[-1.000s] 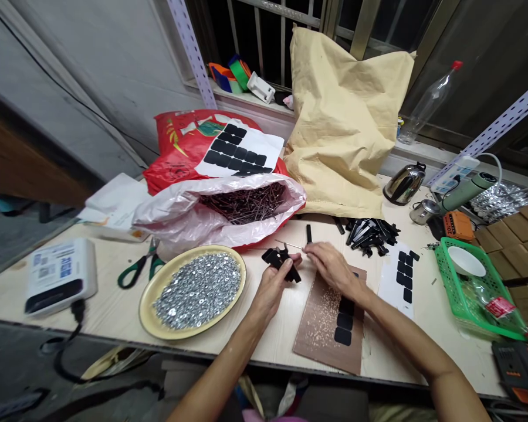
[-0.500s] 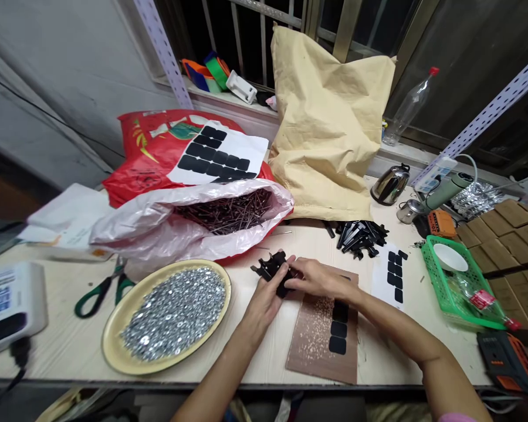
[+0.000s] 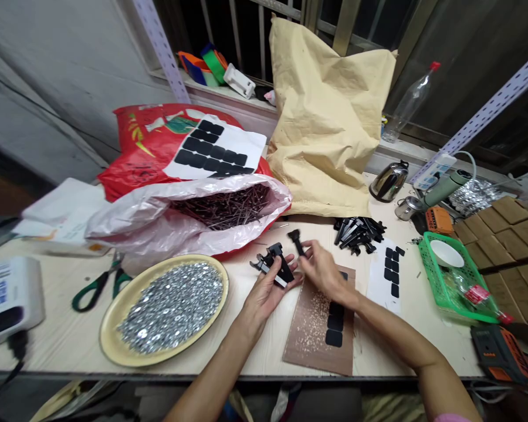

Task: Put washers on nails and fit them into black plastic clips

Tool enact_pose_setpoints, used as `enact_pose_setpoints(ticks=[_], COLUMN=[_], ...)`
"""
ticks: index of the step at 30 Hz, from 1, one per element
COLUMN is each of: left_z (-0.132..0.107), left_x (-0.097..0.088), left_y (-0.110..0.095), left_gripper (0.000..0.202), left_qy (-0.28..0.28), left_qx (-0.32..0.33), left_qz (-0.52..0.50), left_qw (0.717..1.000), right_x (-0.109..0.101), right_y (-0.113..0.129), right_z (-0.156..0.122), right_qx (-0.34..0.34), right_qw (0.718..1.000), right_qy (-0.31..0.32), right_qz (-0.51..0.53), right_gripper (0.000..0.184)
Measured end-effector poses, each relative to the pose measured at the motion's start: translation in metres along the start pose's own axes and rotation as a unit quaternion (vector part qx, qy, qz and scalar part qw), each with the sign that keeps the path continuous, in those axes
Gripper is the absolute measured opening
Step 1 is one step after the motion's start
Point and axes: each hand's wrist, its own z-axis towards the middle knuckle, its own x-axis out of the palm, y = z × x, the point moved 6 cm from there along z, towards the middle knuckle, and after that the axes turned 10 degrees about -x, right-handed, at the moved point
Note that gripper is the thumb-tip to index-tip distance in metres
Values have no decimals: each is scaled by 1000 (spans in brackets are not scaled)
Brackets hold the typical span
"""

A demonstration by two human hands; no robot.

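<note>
My left hand is closed around a few black plastic pieces with forked ends, its thumb across them. My right hand pinches a single black plastic piece with a wider head, held upright just right of the others and apart from them. Below my right hand lies a brown board with pale crumbs and black rounded square pads on it. A pile of similar black pieces lies beyond my right hand.
To the left stands an oval dish of metal washers, beside green-handled scissors. Behind are an open red sack of nails and a tan bag. A green basket, a kettle and a battery charger stand at right.
The pieces were bunched together between both hands. Now my right hand has drawn one piece away to the right and raised it, while the left keeps the rest. The view has shifted slightly.
</note>
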Motion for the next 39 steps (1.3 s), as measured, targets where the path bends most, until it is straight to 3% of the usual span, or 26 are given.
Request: enact_pose_setpoints(ticks=[3, 5, 7, 10, 12, 15, 19, 22, 24, 28, 32, 35, 37, 39], left_z=[-4, -8, -13, -19, -22, -25, -27, -30, -36, -56, -90, -120, -138, -150], left_x=[7, 7, 5, 2, 4, 6, 4, 6, 9, 0, -35, -61, -74, -83], left_y=[4, 7, 6, 4, 4, 5, 4, 5, 6, 0, -25, -49, -64, -76], left_gripper=[20, 20, 18, 16, 16, 22, 33, 38, 38, 34, 30, 31, 34, 37], left_qy=[0, -27, -61, -93, -85, -52, -32, -6, 17, 29, -53, -90, -102, -115], left_qx=[17, 12, 14, 37, 51, 63, 92, 127, 150, 192, 286, 340, 356, 361], left_qz=[8, 40, 72, 101, 115, 124, 129, 128, 122, 122, 81, 44, 13, 0], left_qw=[1000, 999, 995, 990, 988, 989, 987, 984, 981, 973, 953, 935, 929, 925], right_x=[6, -4, -26, -62, -70, -71, -62, -36, -15, 8, 20, 31, 39, 49], right_y=[30, 22, -9, -58, -75, -80, -55, -14, 17, 58, 89, 98, 87, 71], right_z=[-20, -17, -3, 15, 24, 26, 4, -16, -30, -47, -29, 10, 44, 72], right_qx=[-98, -87, 21, 209, 254, 271, 246, 90, -35, -186, -262, -224, -118, -27], right_qw=[992, 994, 995, 927, 898, 893, 905, 963, 986, 982, 958, 969, 975, 960], right_qy=[26, 52, 40, -4, -3, -3, 3, 6, 0, -6, 79, 100, 112, 142], right_qz=[70, 31, -91, -310, -358, -359, -348, -255, -165, -16, 92, -9, -154, -240], right_gripper=[17, 17, 28, 34, 30, 27, 26, 23, 20, 26, 24, 23, 28, 30])
